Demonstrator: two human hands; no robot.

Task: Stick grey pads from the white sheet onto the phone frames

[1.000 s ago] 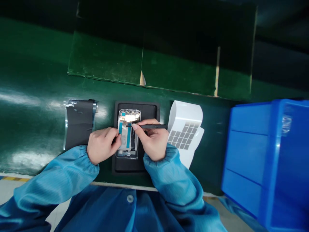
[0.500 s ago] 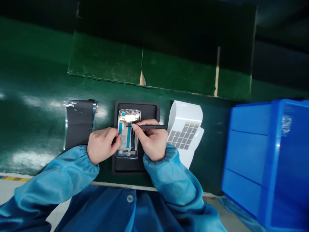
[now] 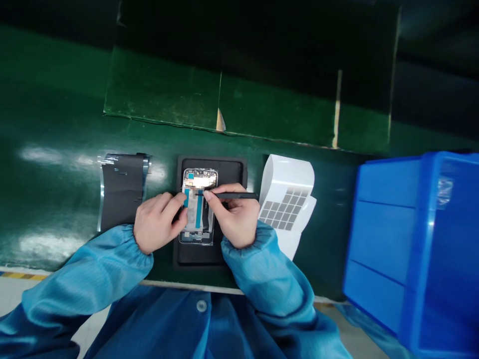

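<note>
Hands on phone frame (image 3: pixel 198 207), R hand (image 3: pixel 235 219) w/ stylus (image 3: pixel 234 196), L hand (image 3: pixel 157 224) at frame's edge

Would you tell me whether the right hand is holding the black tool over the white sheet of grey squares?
No, the right hand holds the black tool with its tip over the phone frame; the white sheet lies beside it.

My left hand (image 3: pixel 159 223) lies knuckles up, forefinger stretched toward two o'clock, thumb tucked beneath it. My right hand (image 3: pixel 235 215) sits at three o'clock from it, fingers curled in a pen-like pinch, forefinger aimed at ten o'clock. Both forearms, in light blue elastic-cuffed sleeves (image 3: pixel 262 279), converge from below.
</note>
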